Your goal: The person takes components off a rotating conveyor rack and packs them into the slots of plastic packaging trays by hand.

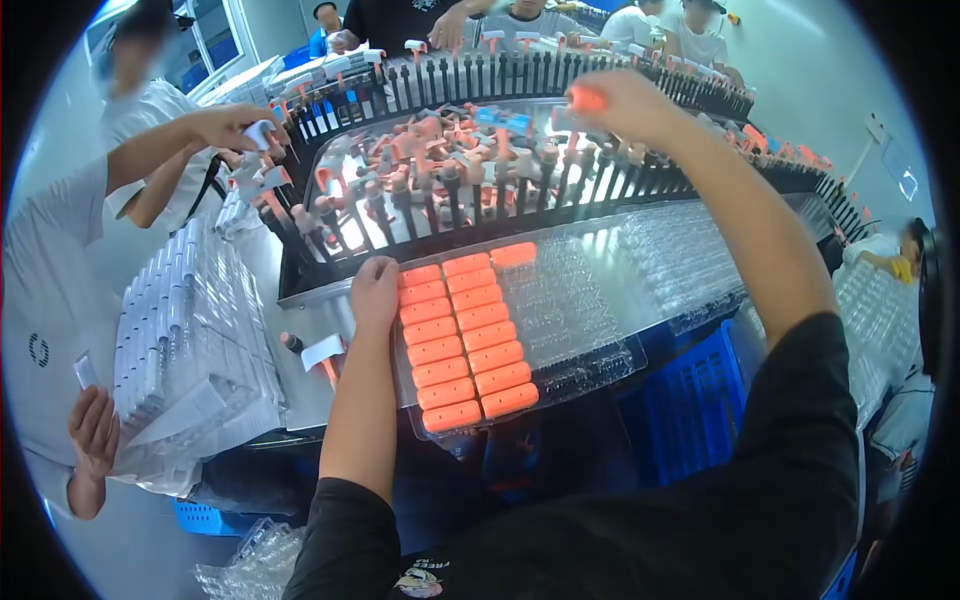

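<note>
My right hand is raised over the rack at the far side, its fingers wrapped round an orange plastic piece. Slight blur hides that piece's exact shape. My left hand is closed at the upper left corner of a clear plastic blister tray, beside the orange pieces. Two full columns of orange rounded blocks lie in the tray, and a single orange block starts a third column. Its compartments on the right hold no blocks.
A curved black rack carries upright posts with orange and white parts; a pile of such parts lies inside it. Stacked clear trays lie to the right, a blue crate below. At left, a co-worker's hand holds a white piece near bagged white parts.
</note>
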The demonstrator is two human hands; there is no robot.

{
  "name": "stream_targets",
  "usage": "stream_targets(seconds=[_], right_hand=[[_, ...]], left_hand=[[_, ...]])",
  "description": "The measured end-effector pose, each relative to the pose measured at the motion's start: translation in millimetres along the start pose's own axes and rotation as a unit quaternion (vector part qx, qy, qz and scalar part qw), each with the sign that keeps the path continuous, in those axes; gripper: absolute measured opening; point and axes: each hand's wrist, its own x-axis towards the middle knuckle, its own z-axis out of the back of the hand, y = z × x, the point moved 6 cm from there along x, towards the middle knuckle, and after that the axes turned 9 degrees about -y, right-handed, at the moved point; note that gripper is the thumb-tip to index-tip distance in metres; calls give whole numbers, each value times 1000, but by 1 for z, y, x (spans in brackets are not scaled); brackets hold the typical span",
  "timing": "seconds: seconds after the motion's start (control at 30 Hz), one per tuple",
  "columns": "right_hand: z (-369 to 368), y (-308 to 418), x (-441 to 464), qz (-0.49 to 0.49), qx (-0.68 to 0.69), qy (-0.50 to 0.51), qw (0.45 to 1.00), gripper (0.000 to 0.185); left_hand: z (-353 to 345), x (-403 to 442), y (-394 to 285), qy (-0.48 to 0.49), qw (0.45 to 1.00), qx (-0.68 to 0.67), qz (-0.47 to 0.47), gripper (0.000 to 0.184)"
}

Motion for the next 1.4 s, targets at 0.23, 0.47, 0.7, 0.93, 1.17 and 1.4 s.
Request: stream_targets(seconds=[0.23, 0.47, 0.7, 0.93, 1.17, 1.4], right_hand=[[-19, 100, -213, 109, 151, -88, 979, 34], [-56, 91, -348, -7, 396, 58, 916, 33], [-34, 57, -378, -62, 415, 115, 901, 36], [-37, 18, -356, -125, 359, -67, 923, 35], [-102, -14, -190, -26, 200, -134, 970, 36], [-217, -43, -111, 4, 47, 25, 999, 41]], left_hand=[[18, -25, -123, -48, 965, 19, -257, 16], [-83, -24, -318, -1, 896, 59, -441, 49], [-195, 87, -327, 323, 848, 321, -272, 56], [-140, 88, -311, 294, 806, 372, -354, 43], [-66, 97, -310, 176, 865, 324, -340, 39], [-49, 131, -258, 377, 833, 376, -149, 42]])
